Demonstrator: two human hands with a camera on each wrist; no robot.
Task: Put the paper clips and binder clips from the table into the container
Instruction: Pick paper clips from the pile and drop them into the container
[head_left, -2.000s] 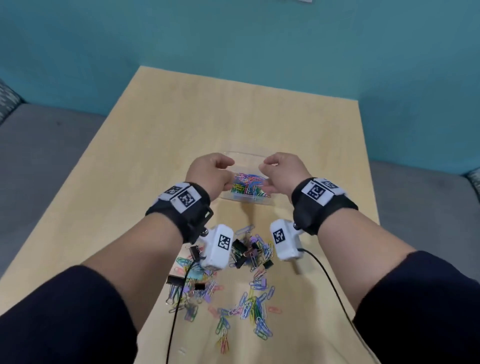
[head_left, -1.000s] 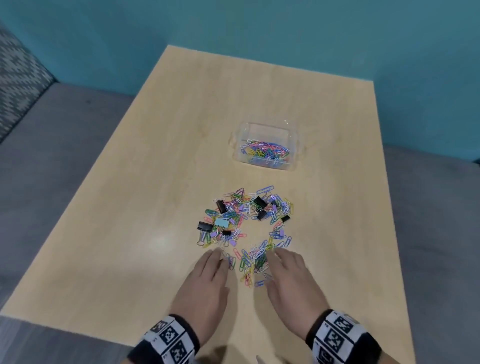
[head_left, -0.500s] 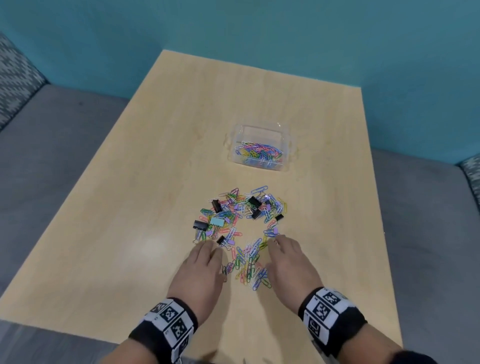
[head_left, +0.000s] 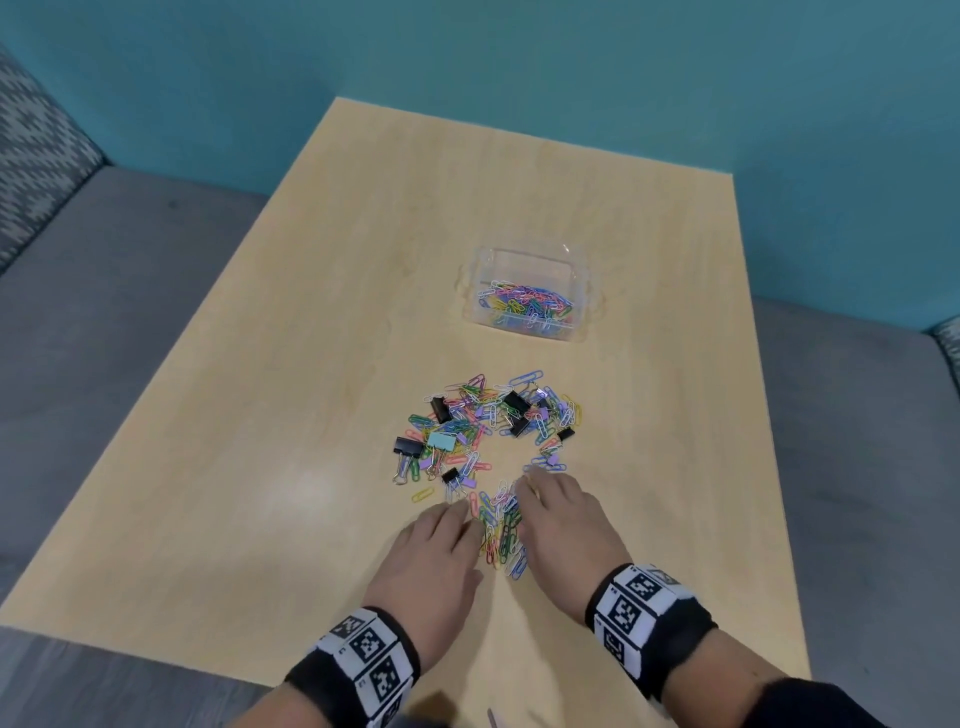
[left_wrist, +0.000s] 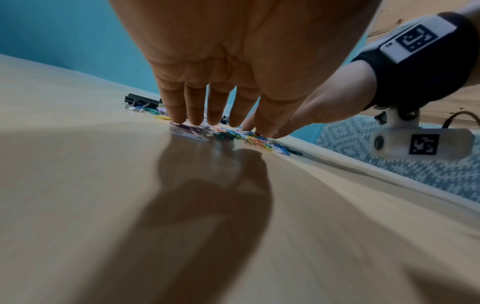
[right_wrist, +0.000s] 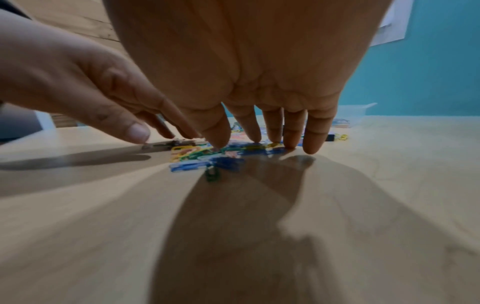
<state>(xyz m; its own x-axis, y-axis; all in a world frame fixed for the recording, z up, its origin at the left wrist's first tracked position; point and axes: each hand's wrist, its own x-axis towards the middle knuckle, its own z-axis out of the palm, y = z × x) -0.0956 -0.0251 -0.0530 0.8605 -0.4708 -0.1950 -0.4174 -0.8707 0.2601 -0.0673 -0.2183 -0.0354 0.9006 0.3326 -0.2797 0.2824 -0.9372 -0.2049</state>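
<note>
Both hands lie flat on the counter (head_left: 291, 364), the left hand (head_left: 434, 558) and right hand (head_left: 563, 525) with straight fingers bracketing a ridge of paper clips (head_left: 501, 530), each grip holding nothing. Binder clips (head_left: 408, 447) lie beyond. Next likely: scoop the ridge toward the clear container (head_left: 527, 265).

I can't see the paper clips (head_left: 501, 535) under my palms; the container (right_wrist: 355, 109) is half hidden behind my fingers.
</note>
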